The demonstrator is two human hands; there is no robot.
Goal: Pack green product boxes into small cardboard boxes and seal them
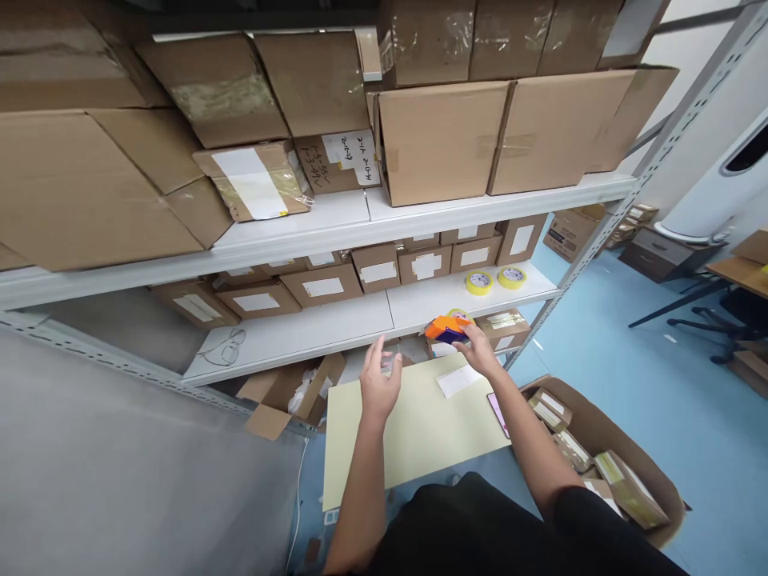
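Observation:
My right hand [480, 352] is closed around an orange and dark purple tape dispenser [445, 329] with a yellow roll showing behind it, in front of the middle shelf's edge. My left hand [380, 386] is raised with its fingers apart and nothing in it. It hovers above a pale yellow board [420, 436]. A white sheet of paper [459, 381] lies on the board between my hands. Under my right forearm a phone [498, 414] rests near the board's right edge.
Cardboard boxes [444, 144] line the metal shelves. Two yellow tape rolls [478, 282] and a pair of glasses [229, 349] lie on the middle shelf [354, 324]. An open box [276, 400] stands at lower left. A large carton [606, 412] at right holds several small boxes.

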